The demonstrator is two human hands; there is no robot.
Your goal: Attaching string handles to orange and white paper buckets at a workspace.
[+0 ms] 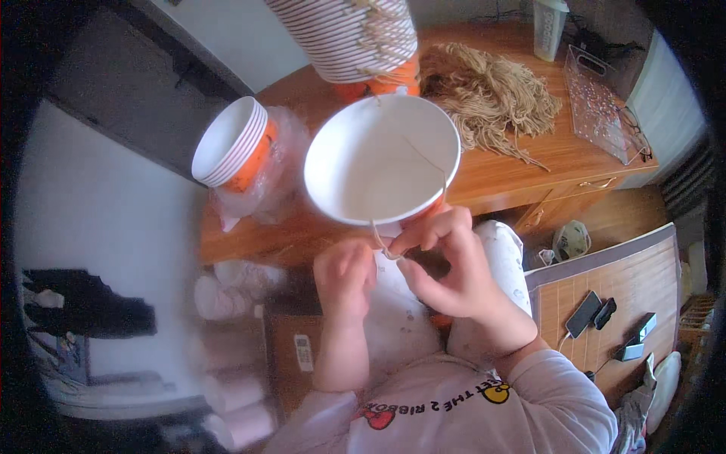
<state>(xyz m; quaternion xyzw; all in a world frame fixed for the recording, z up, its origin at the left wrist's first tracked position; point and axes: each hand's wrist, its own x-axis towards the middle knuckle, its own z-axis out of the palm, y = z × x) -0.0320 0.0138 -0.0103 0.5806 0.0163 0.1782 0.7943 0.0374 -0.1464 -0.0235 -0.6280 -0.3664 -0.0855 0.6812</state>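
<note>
A white paper bucket (355, 159) with an orange outside is tilted in front of me at the table's near edge, its open mouth toward me. A thin tan twine (377, 233) runs through its near rim and makes a small loop below it. Another strand crosses the right side of the bucket's mouth. My right hand (454, 265) pinches the twine loop between thumb and forefinger. Just left of the loop, my left hand (344, 276) is closed with curled fingers; what it grips is hidden. Neither hand holds the bucket's wall.
Behind stands a tall stack of similar buckets (340, 38) with twine hanging on it. A shorter stack (233, 144) in clear plastic is at left. Loose twine (491, 98) lies on the wooden table (491, 178). A cup (550, 30) and a clear tray (605, 106) are at far right.
</note>
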